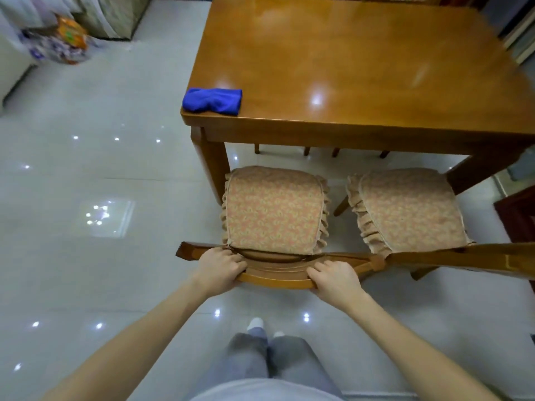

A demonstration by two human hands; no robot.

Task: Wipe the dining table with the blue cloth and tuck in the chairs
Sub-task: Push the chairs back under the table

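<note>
Curling fingers (234,260) round the chair backrest (278,282)

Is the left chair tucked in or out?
Out: the left chair shows its whole seat in front of the table edge; left hand and right hand grip its backrest.

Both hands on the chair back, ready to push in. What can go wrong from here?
1. The left chair has its seat close beside the table leg; a skewed push may hit it.
2. Its backrest seems to touch the right chair, which might get dragged along.
3. The blue cloth lies at the corner of the table; a jolt could drop it.
</note>
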